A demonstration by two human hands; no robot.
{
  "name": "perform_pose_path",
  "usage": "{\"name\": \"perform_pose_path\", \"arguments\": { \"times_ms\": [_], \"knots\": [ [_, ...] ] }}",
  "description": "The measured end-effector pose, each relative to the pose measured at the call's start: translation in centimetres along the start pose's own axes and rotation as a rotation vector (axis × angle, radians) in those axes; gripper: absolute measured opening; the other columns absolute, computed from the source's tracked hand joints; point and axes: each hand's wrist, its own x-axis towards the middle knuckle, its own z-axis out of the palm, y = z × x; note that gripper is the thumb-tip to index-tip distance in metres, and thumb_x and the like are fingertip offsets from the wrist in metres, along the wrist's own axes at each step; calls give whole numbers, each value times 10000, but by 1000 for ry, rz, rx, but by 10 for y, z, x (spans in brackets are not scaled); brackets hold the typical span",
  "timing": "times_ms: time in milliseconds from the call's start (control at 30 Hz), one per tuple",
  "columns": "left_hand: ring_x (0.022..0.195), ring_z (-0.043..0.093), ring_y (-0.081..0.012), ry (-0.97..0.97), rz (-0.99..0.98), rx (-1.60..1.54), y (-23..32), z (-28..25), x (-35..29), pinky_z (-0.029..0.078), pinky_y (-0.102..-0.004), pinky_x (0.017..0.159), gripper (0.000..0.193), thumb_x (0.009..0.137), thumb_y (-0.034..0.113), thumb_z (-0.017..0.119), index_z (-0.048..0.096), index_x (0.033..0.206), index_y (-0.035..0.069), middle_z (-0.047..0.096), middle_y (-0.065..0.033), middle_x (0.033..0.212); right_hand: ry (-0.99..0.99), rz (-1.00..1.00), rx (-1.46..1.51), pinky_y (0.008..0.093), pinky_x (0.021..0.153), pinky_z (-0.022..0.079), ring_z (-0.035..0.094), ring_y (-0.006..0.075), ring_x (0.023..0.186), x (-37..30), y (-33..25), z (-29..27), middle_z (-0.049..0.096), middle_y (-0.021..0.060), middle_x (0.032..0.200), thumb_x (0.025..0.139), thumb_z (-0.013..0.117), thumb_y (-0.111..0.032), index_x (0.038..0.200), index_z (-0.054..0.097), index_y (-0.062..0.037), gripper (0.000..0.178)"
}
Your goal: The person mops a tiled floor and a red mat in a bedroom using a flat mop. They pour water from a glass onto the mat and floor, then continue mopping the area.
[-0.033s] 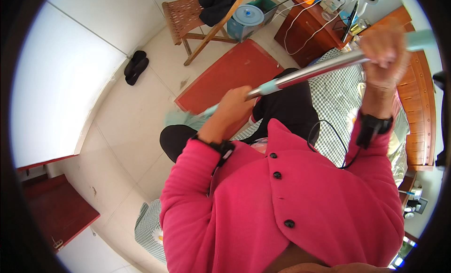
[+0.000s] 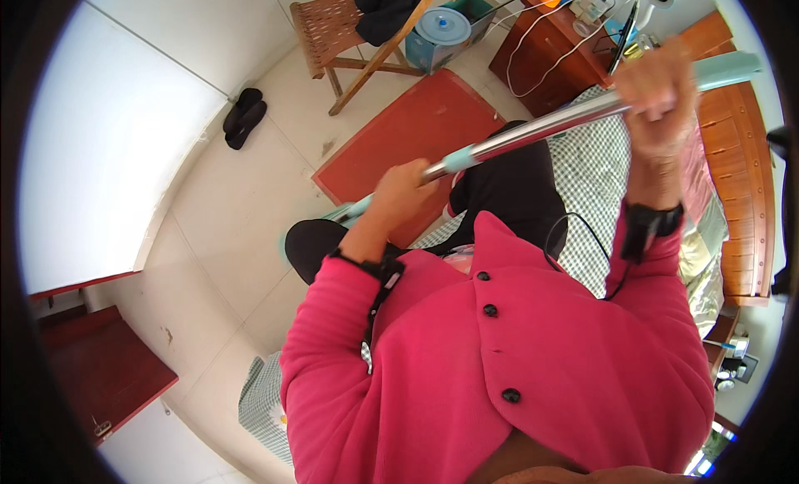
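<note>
A long metal pole (image 2: 541,128) with pale green sleeves slants across in front of me, higher on the right. My left hand (image 2: 404,188) is wrapped round its lower part, just below a green sleeve. Near the upper end, below the long green grip (image 2: 728,70), my right hand (image 2: 657,89) is closed on it, slightly blurred. The pole's pale green foot (image 2: 339,213) reaches the floor by my left knee (image 2: 316,249), which hides much of it. Whether it is a broom or a mop I cannot tell.
A red mat (image 2: 408,134) lies on the tiled floor ahead. Beyond stand a folding stool (image 2: 329,26), a lidded bucket (image 2: 441,28) and a wooden cabinet (image 2: 545,51) with trailing cables. Black shoes (image 2: 244,119) rest by the left wall. A checked bedspread (image 2: 595,176) is at my right.
Both hands have shifted left with the pole, the right one also slightly down. Its green foot has moved left and nearer, further behind my left knee.
</note>
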Motion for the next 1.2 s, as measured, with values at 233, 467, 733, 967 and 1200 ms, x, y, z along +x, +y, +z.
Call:
{"name": "perform_pose_path", "arguments": {
  "times_ms": [233,467,733,967,1200],
  "knots": [
    [782,593,-416,191,-32,30,0,-23,27,460,-460,650,185,772,130,693,539,807,35,606,-198,770,-85,-92,-74,214,537,340,323,25,478,-11,-11,-27,327,-108,558,1029,405,-394,773,414,-191,327],
    [764,593,-407,56,364,-121,85,41,113,453,-472,646,219,771,168,696,520,793,39,596,-182,757,42,-248,-333,218,498,337,354,32,467,-40,-107,-20,360,-91,542,963,526,-426,740,398,-185,352],
    [818,608,-406,-26,484,-76,100,135,189,472,-486,723,182,770,185,670,545,797,56,629,-166,810,499,-249,-782,225,582,319,418,25,525,-94,-101,-12,421,-99,561,839,726,-433,720,411,-210,403],
    [845,620,-384,-110,354,-126,76,129,186,477,-459,739,219,773,210,727,570,813,62,645,-160,827,37,-19,-711,254,525,419,475,85,423,-79,-92,-36,428,-92,506,851,681,-425,693,456,-174,372],
    [842,617,-418,-140,248,-106,70,93,170,480,-481,727,194,776,214,682,602,805,39,646,-201,811,96,-31,-647,207,501,403,461,32,428,-37,-77,-22,417,-88,521,947,547,-420,677,376,-200,388]
  ]
}}
